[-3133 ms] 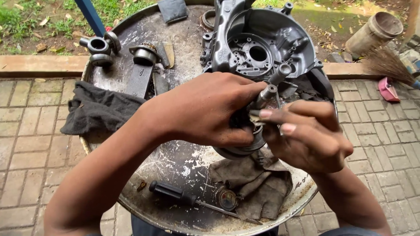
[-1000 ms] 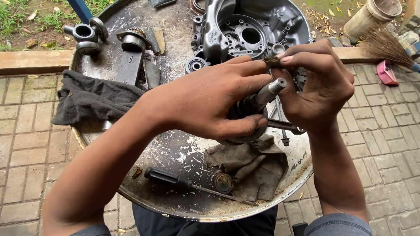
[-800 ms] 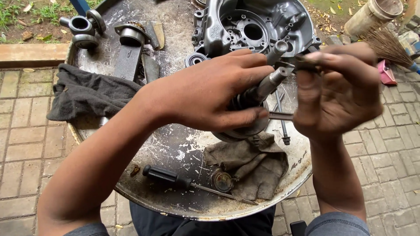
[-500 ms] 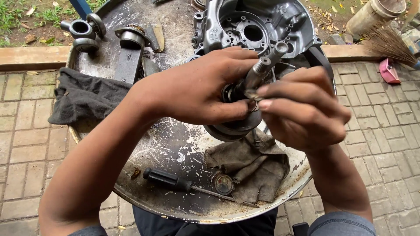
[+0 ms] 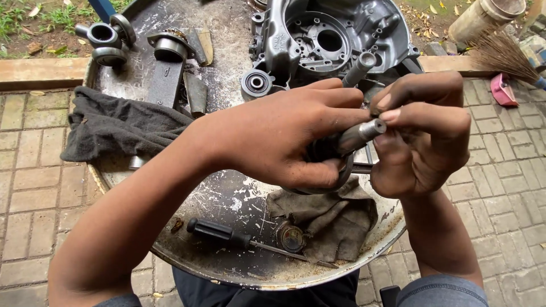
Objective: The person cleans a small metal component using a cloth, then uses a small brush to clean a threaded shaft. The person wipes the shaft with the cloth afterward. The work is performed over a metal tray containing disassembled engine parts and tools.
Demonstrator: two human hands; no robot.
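Note:
My left hand point(image 5: 284, 136) grips a round metal engine part with a protruding steel shaft point(image 5: 358, 135), held above a big round metal tray point(image 5: 227, 199). My right hand point(image 5: 418, 133) pinches the tip of that shaft with its fingertips. Behind my hands lies a grey engine crankcase point(image 5: 335, 34) at the tray's far side. The body of the held part is mostly hidden by my left palm.
A black-handled screwdriver point(image 5: 227, 233) and a dirty rag point(image 5: 330, 219) lie at the tray's near edge. A dark cloth point(image 5: 119, 128) hangs over the left rim. A connecting rod point(image 5: 165, 68) and small bearings lie far left. A broom point(image 5: 503, 54) and a bucket point(image 5: 483, 14) stand on the brick paving.
My right hand lifted away to the right, then came back onto the shaft tip. My left hand kept holding the part, tilting it slightly.

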